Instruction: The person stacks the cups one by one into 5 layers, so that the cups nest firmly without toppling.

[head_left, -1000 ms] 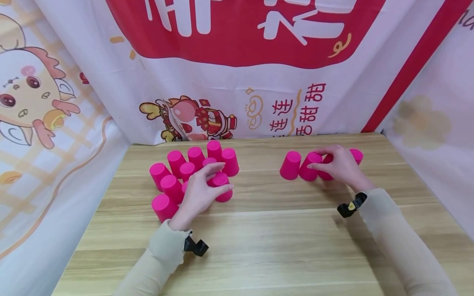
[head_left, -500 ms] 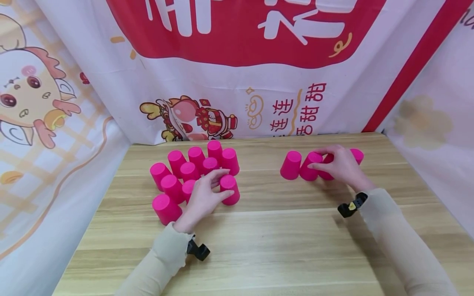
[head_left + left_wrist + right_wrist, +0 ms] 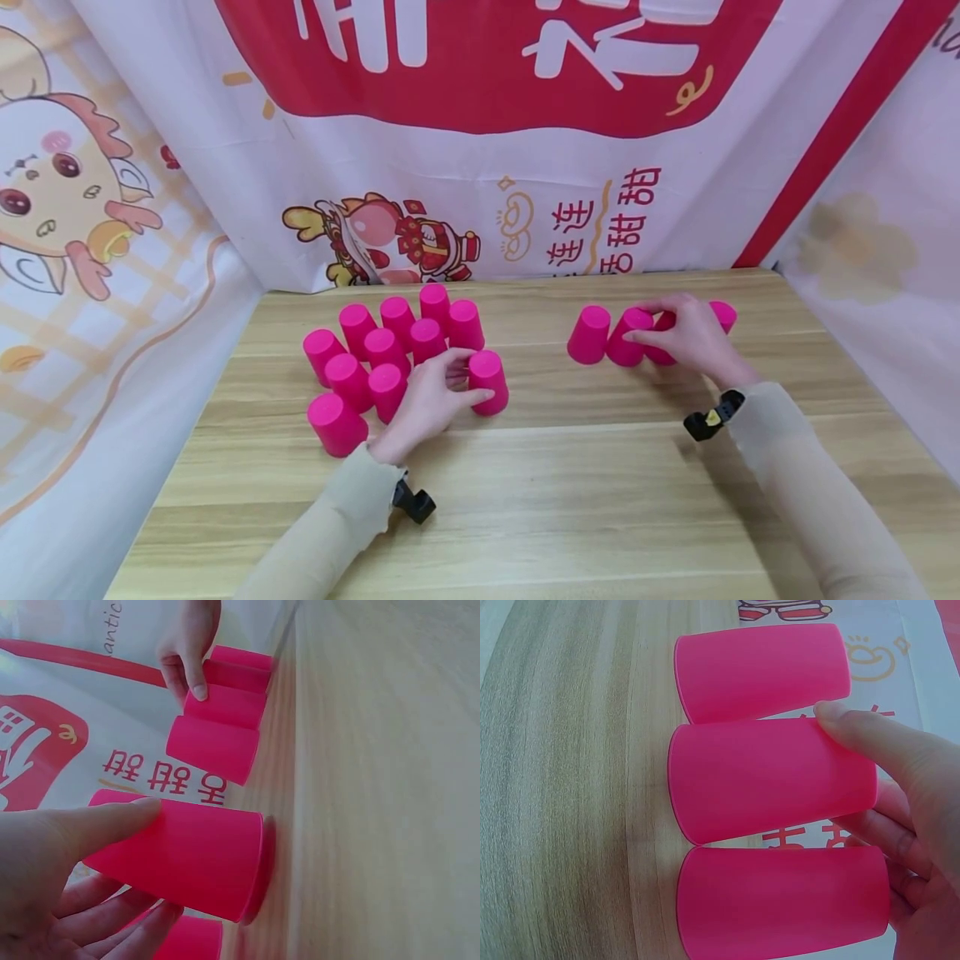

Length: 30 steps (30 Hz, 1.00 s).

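Shows one inverted pink cup (image 3: 489,383) farther right than a second ago, pinched between thumb and fingers of the left hand (image 3: 431,398), just beside the cluster of cups (image 3: 348,383) (resting on the table (image 3: 562,500) or slightly raised, hard to tell). Apparently means one cup parted from that group, nearer the row of cups (image 3: 588,337). Keeps the right hand (image 3: 686,333) in place there, gripping the second cup (image 3: 769,780) from the left.

Forearms (image 3: 817,492) reach forward, well apart, left hand (image 3: 433,393) and right hand (image 3: 688,332) both curved in a pinch.
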Tool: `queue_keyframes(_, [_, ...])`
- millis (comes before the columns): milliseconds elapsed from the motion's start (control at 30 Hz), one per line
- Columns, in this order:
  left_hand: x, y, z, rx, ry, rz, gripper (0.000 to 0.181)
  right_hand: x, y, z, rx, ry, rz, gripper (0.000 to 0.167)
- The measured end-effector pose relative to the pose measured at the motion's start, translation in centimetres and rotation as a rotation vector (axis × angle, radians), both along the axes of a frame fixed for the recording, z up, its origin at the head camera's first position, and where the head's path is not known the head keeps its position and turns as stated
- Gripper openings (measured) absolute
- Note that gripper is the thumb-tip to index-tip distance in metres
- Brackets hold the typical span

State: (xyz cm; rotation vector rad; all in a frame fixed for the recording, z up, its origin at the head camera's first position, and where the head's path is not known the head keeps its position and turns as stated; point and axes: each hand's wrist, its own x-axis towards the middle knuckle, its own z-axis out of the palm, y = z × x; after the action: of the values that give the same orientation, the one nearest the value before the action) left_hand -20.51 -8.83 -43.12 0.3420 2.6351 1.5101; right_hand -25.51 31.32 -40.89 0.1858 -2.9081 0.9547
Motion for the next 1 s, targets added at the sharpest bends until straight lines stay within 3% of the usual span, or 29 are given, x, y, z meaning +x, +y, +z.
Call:
queue_keyframes(300, [-2.6, 3.1, 0.9, 0.036, 0.064, -0.044, 0.062, 0.0, -0.2, 0.2, -0.011, 0.013, 0.012, 0.062])
queue_keyframes(700, [-6.8, 7.0, -0.2, 0.067, 0.067, -0.054, 0.065, -0.2, -0.1, 0.2, 0.005, 0.047, 0.031, 0.056])
queue_keyframes(1000, [-8.3, 9.2, -1.7, 0.058, 0.051, -0.092, 0.065, -0.1, 0.0, 0.0, 0.008, 0.052, 0.032, 0.053])
